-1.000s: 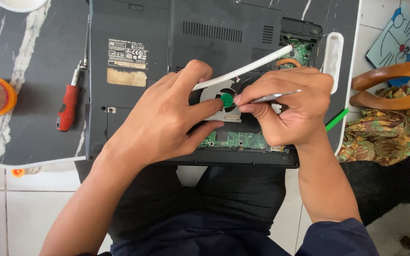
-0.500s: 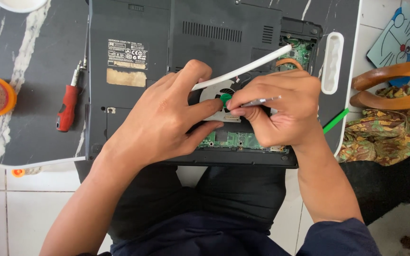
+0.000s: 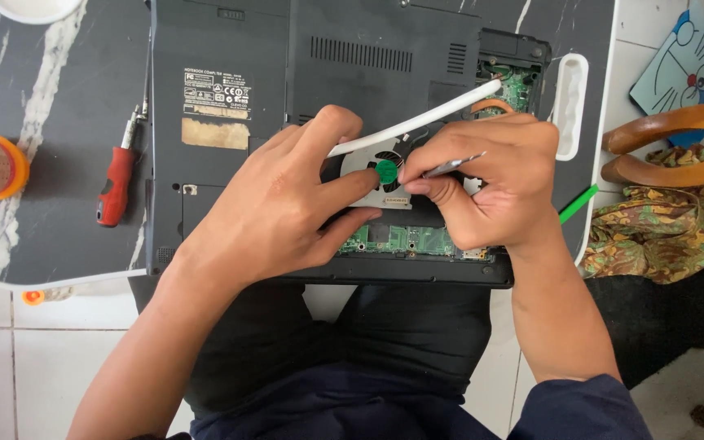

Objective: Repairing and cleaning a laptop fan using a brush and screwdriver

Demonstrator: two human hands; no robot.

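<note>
Dark marble table [image 3: 59, 122]; right hand's [image 3: 499, 191] metal tool [image 3: 450, 167] tip leftward toward fan [image 3: 385, 173].

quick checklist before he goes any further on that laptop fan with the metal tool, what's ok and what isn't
1. Grip on the thin metal tool: the right hand pinches it between thumb and fingers. Ok.
2. Fan steadied: the left hand has a fingertip beside the green round sticker on the grey laptop cooling fan. Ok.
3. Tool tip placement: hidden behind the fingers. Cannot tell.
4. White flat strip lies across the fan opening, crowding the work. Not ok.
5. Dark grey upturned laptop overhangs the edge of the black marble table above the lap. Not ok.
6. Red-handled screwdriver lies on the table, within reach. Ok.
</note>
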